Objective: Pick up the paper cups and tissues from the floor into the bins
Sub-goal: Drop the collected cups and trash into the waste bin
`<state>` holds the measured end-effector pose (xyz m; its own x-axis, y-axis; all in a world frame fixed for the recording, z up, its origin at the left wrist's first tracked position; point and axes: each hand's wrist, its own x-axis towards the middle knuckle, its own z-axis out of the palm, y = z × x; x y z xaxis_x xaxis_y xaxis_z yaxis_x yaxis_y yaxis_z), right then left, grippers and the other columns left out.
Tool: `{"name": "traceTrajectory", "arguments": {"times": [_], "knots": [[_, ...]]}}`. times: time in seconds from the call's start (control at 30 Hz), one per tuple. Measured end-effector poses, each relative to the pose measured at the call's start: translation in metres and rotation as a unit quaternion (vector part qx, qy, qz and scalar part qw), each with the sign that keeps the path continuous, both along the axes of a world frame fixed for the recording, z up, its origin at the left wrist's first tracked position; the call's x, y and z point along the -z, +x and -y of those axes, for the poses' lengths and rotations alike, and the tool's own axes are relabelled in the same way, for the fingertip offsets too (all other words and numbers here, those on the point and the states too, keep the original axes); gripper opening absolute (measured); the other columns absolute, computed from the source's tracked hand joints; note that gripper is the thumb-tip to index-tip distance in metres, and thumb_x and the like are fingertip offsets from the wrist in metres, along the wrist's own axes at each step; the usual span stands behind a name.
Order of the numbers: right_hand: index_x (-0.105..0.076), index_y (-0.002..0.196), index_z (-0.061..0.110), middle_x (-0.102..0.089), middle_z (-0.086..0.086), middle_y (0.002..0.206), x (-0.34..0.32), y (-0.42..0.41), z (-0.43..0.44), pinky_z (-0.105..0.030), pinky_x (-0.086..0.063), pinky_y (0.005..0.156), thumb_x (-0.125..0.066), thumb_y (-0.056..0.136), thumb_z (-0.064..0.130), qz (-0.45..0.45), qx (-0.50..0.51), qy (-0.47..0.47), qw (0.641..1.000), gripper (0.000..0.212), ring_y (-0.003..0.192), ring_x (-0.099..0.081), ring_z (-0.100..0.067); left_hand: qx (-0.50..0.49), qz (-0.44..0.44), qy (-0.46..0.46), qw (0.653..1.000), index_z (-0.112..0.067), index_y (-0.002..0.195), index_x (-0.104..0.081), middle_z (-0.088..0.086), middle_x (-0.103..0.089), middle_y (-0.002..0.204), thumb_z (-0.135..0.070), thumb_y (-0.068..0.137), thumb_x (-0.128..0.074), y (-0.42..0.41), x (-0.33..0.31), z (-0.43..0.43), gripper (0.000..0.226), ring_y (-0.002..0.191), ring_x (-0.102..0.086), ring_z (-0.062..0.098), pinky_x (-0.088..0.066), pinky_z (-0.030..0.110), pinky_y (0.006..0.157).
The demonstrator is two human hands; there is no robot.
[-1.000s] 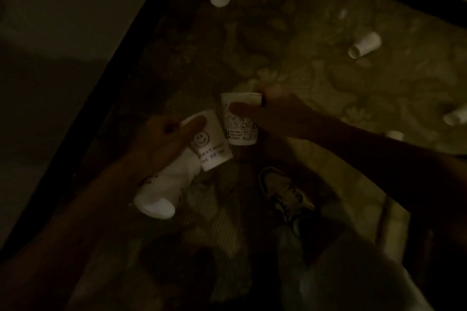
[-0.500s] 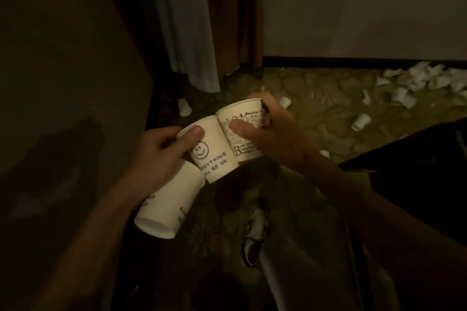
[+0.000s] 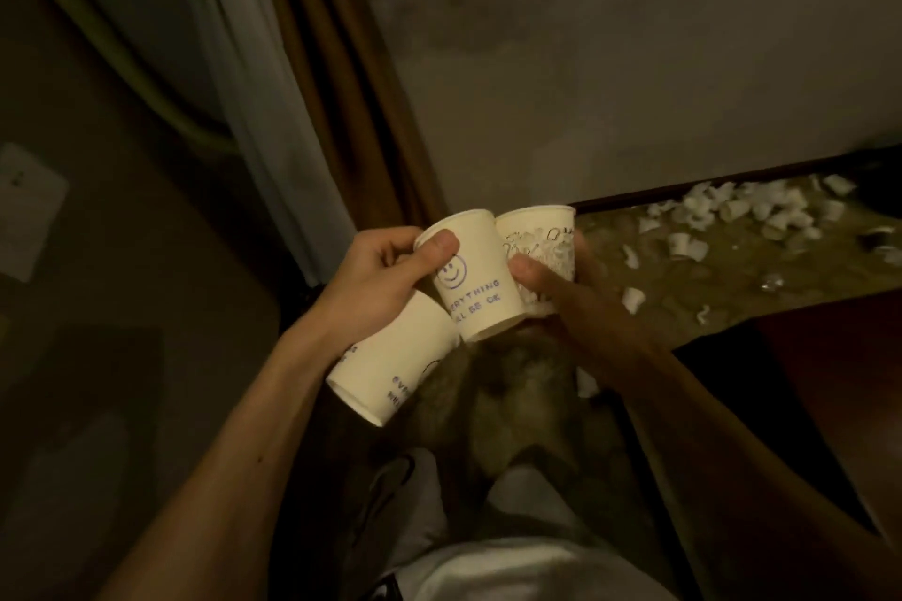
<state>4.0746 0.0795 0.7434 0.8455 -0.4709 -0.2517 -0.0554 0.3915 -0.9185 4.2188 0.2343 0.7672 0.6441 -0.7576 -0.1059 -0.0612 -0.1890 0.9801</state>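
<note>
My left hand [image 3: 380, 278] grips two white paper cups: an upright smiley cup [image 3: 476, 288] pinched at its rim by the thumb, and a second cup [image 3: 390, 371] lying mouth-down under the palm. My right hand [image 3: 566, 303] holds a third printed cup [image 3: 542, 244] pressed against the smiley cup. Several more cups and crumpled tissues [image 3: 732, 210] litter the patterned floor [image 3: 683, 278] at the far right near the wall. No bin is in view.
A brown curtain [image 3: 341, 63] and a pale curtain [image 3: 244, 88] hang ahead on the left. A grey wall [image 3: 634, 88] with a dark skirting runs behind the litter. My pale trousers [image 3: 512, 566] show below. A dark surface [image 3: 805, 381] lies at the right.
The view has lifted from the floor toward the wall and curtains. Both hands keep hold of the three cups, still pressed together, now raised higher in the frame.
</note>
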Motion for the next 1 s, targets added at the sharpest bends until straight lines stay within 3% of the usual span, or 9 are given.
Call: {"name": "traceTrajectory", "arguments": {"times": [0.1, 0.2, 0.27, 0.33, 0.4, 0.53, 0.73, 0.87, 1.0], "knots": [[-0.052, 0.124, 0.022, -0.073, -0.007, 0.111, -0.022, 0.006, 0.003, -0.041, -0.060, 0.068, -0.085, 0.057, 0.032, -0.011, 0.037, 0.040, 0.998, 0.075, 0.097, -0.072, -0.028, 0.054, 0.020, -0.011, 0.998, -0.010, 0.085, -0.074, 0.039, -0.063, 0.085, -0.049, 0.081, -0.061, 0.026, -0.008, 0.020, 0.042, 0.067, -0.061, 0.044, -0.044, 0.042, 0.066], [-0.050, 0.123, 0.018, -0.070, -0.014, 0.112, -0.037, 0.021, 0.014, -0.049, -0.060, 0.069, -0.087, 0.051, 0.030, -0.005, 0.110, 0.005, 0.994, 0.082, 0.095, -0.072, -0.032, 0.112, 0.029, -0.024, 0.993, 0.002, 0.087, -0.070, 0.042, -0.059, 0.077, -0.055, 0.078, -0.059, 0.055, -0.014, 0.057, 0.059, 0.068, -0.056, 0.032, -0.042, 0.039, 0.066], [-0.047, 0.124, 0.015, -0.069, -0.014, 0.112, -0.049, 0.032, 0.029, -0.055, -0.059, 0.069, -0.086, 0.053, 0.029, 0.006, 0.162, -0.025, 0.986, 0.083, 0.095, -0.072, -0.032, 0.162, 0.060, -0.033, 0.985, 0.002, 0.077, -0.063, 0.025, -0.050, 0.063, -0.056, 0.081, -0.055, 0.073, -0.025, 0.090, 0.058, 0.063, -0.048, 0.019, -0.040, 0.027, 0.061], [-0.044, 0.127, 0.016, -0.067, -0.013, 0.114, -0.062, 0.044, 0.045, -0.049, -0.060, 0.064, -0.084, 0.059, 0.025, 0.021, 0.214, -0.043, 0.976, 0.079, 0.096, -0.071, -0.032, 0.207, 0.080, -0.052, 0.974, -0.015, 0.067, -0.061, 0.018, -0.042, 0.059, -0.055, 0.084, -0.053, 0.089, -0.041, 0.125, 0.044, 0.055, -0.047, 0.010, -0.042, 0.014, 0.055], [-0.045, 0.125, 0.022, -0.067, -0.012, 0.114, -0.075, 0.052, 0.060, -0.040, -0.059, 0.058, -0.082, 0.065, 0.022, 0.038, 0.264, -0.064, 0.962, 0.070, 0.095, -0.071, -0.033, 0.249, 0.098, -0.072, 0.961, -0.030, 0.065, -0.061, 0.010, -0.050, 0.056, -0.059, 0.084, -0.054, 0.105, -0.060, 0.160, 0.036, 0.051, -0.049, 0.004, -0.042, 0.009, 0.052], [-0.042, 0.129, 0.024, -0.064, -0.015, 0.120, -0.097, 0.058, 0.080, -0.037, -0.058, 0.059, -0.084, 0.063, 0.026, 0.026, 0.366, -0.078, 0.927, 0.077, 0.098, -0.070, -0.033, 0.331, 0.152, -0.102, 0.926, -0.026, 0.076, -0.056, -0.024, -0.064, 0.064, -0.045, 0.085, -0.058, 0.121, -0.089, 0.225, 0.022, 0.053, -0.058, -0.007, -0.040, 0.007, 0.050], [-0.039, 0.135, 0.029, -0.064, -0.009, 0.122, -0.107, 0.030, 0.098, -0.044, -0.060, 0.073, -0.094, 0.052, 0.029, 0.000, 0.492, -0.040, 0.870, 0.099, 0.103, -0.069, -0.028, 0.469, 0.097, -0.120, 0.870, -0.043, 0.092, -0.063, -0.015, -0.071, 0.080, -0.046, 0.082, -0.072, 0.096, -0.089, 0.304, 0.014, 0.070, -0.068, 0.000, -0.049, 0.013, 0.054], [-0.055, 0.125, 0.017, -0.072, -0.010, 0.110, -0.094, 0.004, 0.121, -0.037, -0.060, 0.066, -0.094, 0.051, 0.022, -0.010, 0.530, 0.007, 0.848, 0.083, 0.096, -0.072, -0.031, 0.538, 0.057, -0.069, 0.838, -0.024, 0.100, -0.063, -0.020, -0.071, 0.087, -0.046, 0.075, -0.072, 0.058, -0.069, 0.345, 0.035, 0.080, -0.069, 0.002, -0.054, 0.019, 0.060], [-0.057, 0.123, 0.010, -0.071, -0.015, 0.111, -0.070, -0.013, 0.184, -0.040, -0.060, 0.070, -0.084, 0.060, 0.018, -0.018, 0.536, 0.038, 0.843, 0.069, 0.098, -0.071, -0.035, 0.549, 0.080, -0.055, 0.830, -0.025, 0.094, -0.063, -0.008, -0.070, 0.086, -0.053, 0.076, -0.074, 0.043, -0.054, 0.410, 0.035, 0.079, -0.068, 0.008, -0.058, 0.033, 0.065]]}}
